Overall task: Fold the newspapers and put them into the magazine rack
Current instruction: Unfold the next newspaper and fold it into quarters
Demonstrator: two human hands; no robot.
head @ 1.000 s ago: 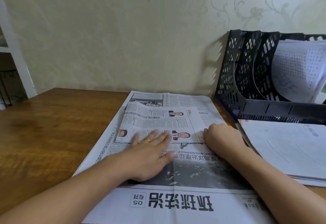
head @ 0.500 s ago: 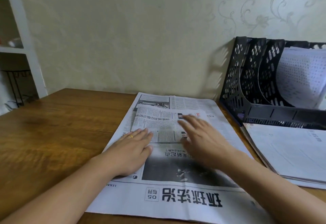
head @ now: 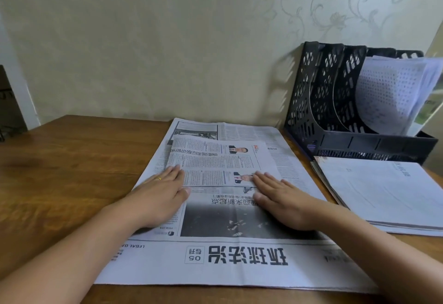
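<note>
Wooden table: folded newspaper under fingertips, left hand, right hand.

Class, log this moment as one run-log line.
left hand: flat on newspaper | right hand: flat on folded paper edge | rack: front slots empty | stage: pressing fold

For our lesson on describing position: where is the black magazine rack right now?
In the head view, the magazine rack stands at the table's far right against the wall, beyond the paper stack and right of the spread newspaper.
</note>
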